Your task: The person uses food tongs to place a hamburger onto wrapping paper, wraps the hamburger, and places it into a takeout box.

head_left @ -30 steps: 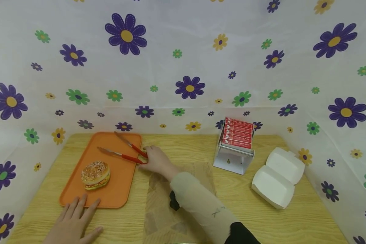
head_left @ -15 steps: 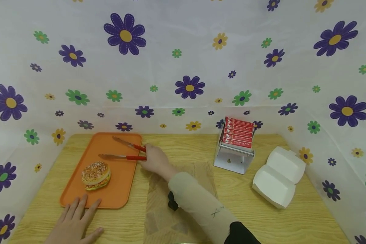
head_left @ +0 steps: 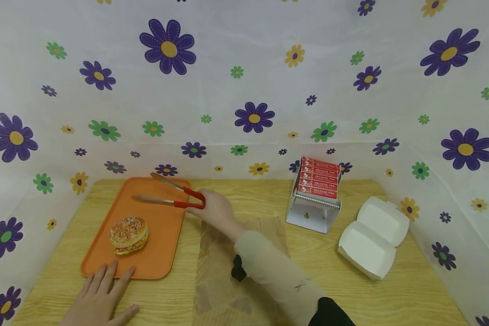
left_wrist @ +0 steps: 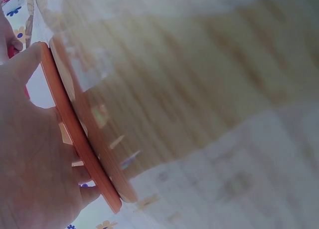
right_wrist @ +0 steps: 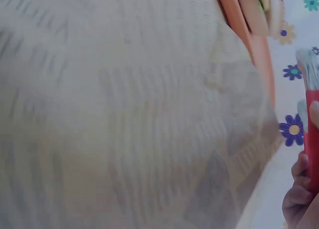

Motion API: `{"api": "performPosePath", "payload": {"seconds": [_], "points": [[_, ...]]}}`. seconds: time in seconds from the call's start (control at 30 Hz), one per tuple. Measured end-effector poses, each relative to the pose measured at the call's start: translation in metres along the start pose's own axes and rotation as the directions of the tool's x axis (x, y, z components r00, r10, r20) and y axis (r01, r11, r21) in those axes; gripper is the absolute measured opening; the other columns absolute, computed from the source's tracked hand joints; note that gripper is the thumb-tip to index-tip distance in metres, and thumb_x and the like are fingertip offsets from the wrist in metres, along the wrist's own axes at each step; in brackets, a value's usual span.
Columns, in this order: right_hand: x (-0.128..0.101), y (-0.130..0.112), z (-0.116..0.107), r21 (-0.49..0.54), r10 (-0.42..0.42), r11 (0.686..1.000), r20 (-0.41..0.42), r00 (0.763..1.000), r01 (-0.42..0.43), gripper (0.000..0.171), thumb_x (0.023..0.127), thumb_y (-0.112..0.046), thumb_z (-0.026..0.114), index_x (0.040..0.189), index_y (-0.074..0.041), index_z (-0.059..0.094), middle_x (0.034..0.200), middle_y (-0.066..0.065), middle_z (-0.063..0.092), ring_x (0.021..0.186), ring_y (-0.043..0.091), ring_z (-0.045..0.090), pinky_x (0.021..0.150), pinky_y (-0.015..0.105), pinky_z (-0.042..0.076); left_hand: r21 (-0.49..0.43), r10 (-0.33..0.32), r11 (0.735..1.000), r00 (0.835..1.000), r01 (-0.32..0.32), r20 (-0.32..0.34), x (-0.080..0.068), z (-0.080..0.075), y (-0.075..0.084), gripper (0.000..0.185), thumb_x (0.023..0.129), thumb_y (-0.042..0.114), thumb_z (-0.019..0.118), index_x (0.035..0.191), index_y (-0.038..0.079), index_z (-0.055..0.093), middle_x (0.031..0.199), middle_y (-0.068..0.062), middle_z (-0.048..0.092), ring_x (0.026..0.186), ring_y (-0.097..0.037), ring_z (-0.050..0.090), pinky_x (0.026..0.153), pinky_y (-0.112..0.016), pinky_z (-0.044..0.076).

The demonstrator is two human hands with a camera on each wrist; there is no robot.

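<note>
So my right hand (head_left: 213, 209) now has the tongs (head_left: 175, 195) properly in its grip, fingers curled round the red handle end, and they're lifted off the tray (head_left: 169, 253) instead of lying flat on it like a second ago. Back then the hand was only just touching the handle ends with the tongs resting on the orange surface; now both arms are up in the air, the metal tips spread apart and pointing left over the far part of the tray. The right wrist view only catches a sliver of red handle (right_wrist: 312, 139) with a couple of fingers beside it, the rest is blur, so the head view is what I'm going by. The burger (head_left: 128, 234) hasn't budged, it's sitting on the near left part of the tray, well short of the tong tips. My left hand (head_left: 99, 299) is in the same spot too, fingers straight and flat, holding nothing, fingertips right at the tray's near edge; the left wrist view shows that rim (left_wrist: 75, 129) against the palm. What I read from that: pickup of the tool is done, the tongs are open and ready, and the burger is untouched. Brown paper (head_left: 224, 276) lies under my right forearm, and the open white box (head_left: 372, 237) sits well off to the right, beside the stand of red packets (head_left: 315, 192).
</note>
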State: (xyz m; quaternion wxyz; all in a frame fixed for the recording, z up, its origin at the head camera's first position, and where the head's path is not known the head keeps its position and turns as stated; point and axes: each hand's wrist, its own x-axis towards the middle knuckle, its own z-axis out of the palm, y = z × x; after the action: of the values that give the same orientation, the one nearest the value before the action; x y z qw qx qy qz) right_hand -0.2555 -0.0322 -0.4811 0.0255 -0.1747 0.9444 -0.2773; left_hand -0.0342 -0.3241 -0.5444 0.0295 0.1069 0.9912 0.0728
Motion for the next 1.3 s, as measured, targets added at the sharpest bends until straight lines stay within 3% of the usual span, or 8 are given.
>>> {"api": "performPosePath", "payload": {"seconds": [0.27,0.57,0.93,1.17,1.3], "points": [[-0.010,-0.002,-0.014,0.057,-0.126,0.991,0.111,0.986,0.120,0.051,0.091,-0.047,0.083,0.130,-0.015,0.072,0.092,-0.002,0.071,0.076,0.014,0.057,0.062,0.020,0.044,0.008,0.009,1.000,1.000,-0.009,-0.008,0.001,0.000,-0.002,0.088,0.092,0.076,0.062,0.161,0.023,0.046,0.161,-0.034,0.042,0.143,-0.059,0.042,0.110,-0.079,0.038],[-0.015,0.001,-0.009,0.082,-0.243,0.969,0.195,0.950,0.231,0.050,0.091,-0.046,0.084,0.128,-0.016,0.073,0.094,-0.005,0.073,0.077,0.011,0.057,0.064,0.017,0.047,0.005,0.021,1.000,1.000,-0.021,-0.022,0.001,-0.001,-0.003,0.087,0.093,0.073,0.063,0.163,0.024,0.042,0.163,-0.035,0.040,0.143,-0.061,0.041,0.111,-0.078,0.037],[-0.022,-0.001,0.001,0.030,-0.265,0.964,0.244,0.933,0.266,0.054,0.090,-0.050,0.083,0.131,-0.017,0.072,0.096,-0.006,0.074,0.075,0.008,0.056,0.062,0.016,0.044,0.013,0.007,1.000,1.000,-0.007,-0.006,-0.002,0.000,-0.002,0.089,0.092,0.075,0.063,0.163,0.024,0.043,0.162,-0.035,0.041,0.144,-0.060,0.041,0.111,-0.078,0.037],[-0.025,0.001,0.005,0.045,-0.250,0.968,0.247,0.936,0.246,0.044,0.091,-0.050,0.083,0.119,-0.017,0.073,0.089,-0.008,0.071,0.075,0.007,0.058,0.064,0.015,0.047,0.015,0.003,1.000,1.000,-0.003,0.009,-0.002,0.001,0.000,0.089,0.092,0.077,0.061,0.162,0.024,0.043,0.163,-0.035,0.040,0.144,-0.060,0.041,0.112,-0.079,0.036],[-0.026,0.000,0.003,0.032,-0.260,0.965,0.231,0.938,0.259,0.043,0.092,-0.049,0.081,0.119,-0.016,0.074,0.087,-0.008,0.069,0.072,0.008,0.056,0.062,0.015,0.045,0.017,0.005,1.000,1.000,-0.005,0.001,-0.001,0.000,0.002,0.088,0.093,0.076,0.061,0.161,0.022,0.046,0.162,-0.034,0.041,0.143,-0.060,0.042,0.112,-0.079,0.036]]}}
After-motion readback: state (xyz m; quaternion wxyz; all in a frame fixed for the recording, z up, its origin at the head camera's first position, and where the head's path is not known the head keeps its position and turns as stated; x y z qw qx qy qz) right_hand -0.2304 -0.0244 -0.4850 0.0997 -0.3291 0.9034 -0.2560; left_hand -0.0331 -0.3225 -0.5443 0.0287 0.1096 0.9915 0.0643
